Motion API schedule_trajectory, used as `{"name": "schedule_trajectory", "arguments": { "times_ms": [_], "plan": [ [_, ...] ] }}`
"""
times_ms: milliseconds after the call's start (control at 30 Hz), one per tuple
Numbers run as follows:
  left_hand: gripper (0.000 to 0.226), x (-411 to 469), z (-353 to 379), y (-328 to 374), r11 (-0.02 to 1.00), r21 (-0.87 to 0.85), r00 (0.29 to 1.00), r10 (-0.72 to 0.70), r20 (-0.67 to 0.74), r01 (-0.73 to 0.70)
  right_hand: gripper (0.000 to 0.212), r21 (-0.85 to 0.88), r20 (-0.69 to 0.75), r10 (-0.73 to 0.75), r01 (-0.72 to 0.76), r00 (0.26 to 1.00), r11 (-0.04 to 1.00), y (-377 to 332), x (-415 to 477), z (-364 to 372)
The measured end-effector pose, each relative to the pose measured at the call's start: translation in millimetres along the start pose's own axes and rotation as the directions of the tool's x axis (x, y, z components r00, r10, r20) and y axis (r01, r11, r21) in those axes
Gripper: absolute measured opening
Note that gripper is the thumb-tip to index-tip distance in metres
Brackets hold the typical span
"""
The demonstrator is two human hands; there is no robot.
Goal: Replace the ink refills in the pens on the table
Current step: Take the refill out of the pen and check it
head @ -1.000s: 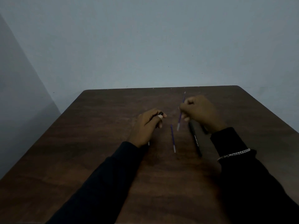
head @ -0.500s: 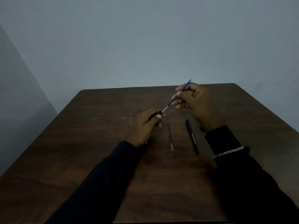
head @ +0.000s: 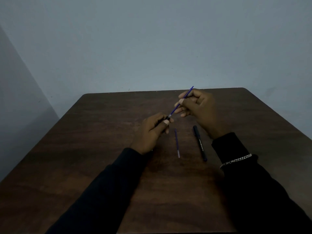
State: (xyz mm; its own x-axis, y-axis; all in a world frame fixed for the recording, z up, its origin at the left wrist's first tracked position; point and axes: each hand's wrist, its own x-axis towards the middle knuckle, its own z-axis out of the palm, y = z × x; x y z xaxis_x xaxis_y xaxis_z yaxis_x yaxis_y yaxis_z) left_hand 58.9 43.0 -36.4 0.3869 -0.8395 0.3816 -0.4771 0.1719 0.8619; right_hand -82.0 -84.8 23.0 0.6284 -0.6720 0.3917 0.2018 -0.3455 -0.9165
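Centrally, worktop (head: 101,166) edges well clear; left hand (head: 152,132) gripped pen barrel (head: 166,118), right hand (head: 199,108) pinched blue refill (head: 175,108).

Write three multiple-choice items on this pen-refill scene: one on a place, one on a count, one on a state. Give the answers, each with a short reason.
1. Where does the loose refill lie on the table?
A. Between the left hand and the black pen
B. To the right of the black pen
C. At the table's far edge

2. How many refills are in view?
A. One
B. Two
C. Four

3. What is the right hand doing?
A. Resting flat on the table
B. Pinching a blue refill, raised off the table
C. Gripping the black pen

Answers:
1 A: it lies between the left hand and the black pen.
2 B: one lies loose, and the held refill makes two.
3 B: its tip meets the pen barrel in the left hand.
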Motion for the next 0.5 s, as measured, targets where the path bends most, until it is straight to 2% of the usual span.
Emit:
{"name": "schedule_trajectory", "arguments": {
  "times_ms": [267,500],
  "plan": [
    [0.024,0.3,-0.2,-2.7,0.998,-0.003,0.998,0.056,0.008,-0.056,0.013,-0.223,0.193,0.035,0.009,0.981,0.975,10.7,-4.9,8.3],
    [0.022,-0.6,-0.3,-2.8,0.998,0.036,0.998,0.059,0.015,-0.059,0.02,-0.131,0.121,0.053,-0.037,0.991,0.991,10.6,-2.5,8.5]
  ]
}}
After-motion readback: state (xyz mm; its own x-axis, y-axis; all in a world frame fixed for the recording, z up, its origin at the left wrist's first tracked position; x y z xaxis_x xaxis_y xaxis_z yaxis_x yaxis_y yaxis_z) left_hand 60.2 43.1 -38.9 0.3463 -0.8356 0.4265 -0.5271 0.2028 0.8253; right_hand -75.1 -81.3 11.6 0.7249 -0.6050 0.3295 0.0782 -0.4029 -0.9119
